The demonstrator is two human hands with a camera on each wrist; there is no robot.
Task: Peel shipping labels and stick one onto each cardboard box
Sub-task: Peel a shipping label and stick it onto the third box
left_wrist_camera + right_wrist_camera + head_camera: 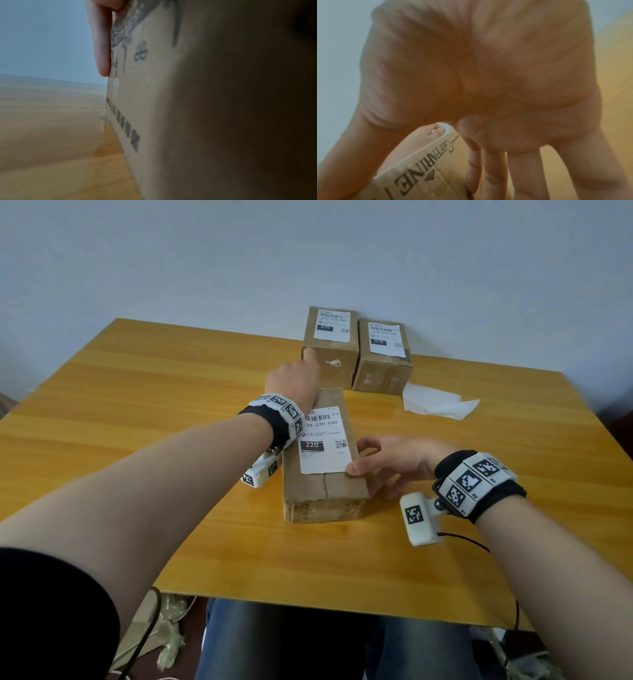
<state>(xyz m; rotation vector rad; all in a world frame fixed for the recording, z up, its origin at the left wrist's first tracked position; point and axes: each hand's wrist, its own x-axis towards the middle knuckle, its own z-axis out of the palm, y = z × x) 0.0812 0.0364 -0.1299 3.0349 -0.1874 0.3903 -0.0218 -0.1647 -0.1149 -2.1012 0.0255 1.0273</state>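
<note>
A long cardboard box (325, 491) lies in the middle of the wooden table (137, 405) with a white shipping label (322, 440) stuck on its top. My left hand (294, 378) holds the box's far left end; in the left wrist view one finger (102, 47) lies straight down against the printed box (154, 94) side. My right hand (387, 460) presses its thumb on the label's near right corner, fingers spread straight down the box's right side (423, 169). Two smaller boxes (330, 364) (382, 371) stand behind, each bearing a label (332, 325) (385, 338).
White peeled backing sheets (435, 405) lie on the table right of the two back boxes. A plain wall rises right behind the table. My legs and some loose packing scraps show below the near table edge.
</note>
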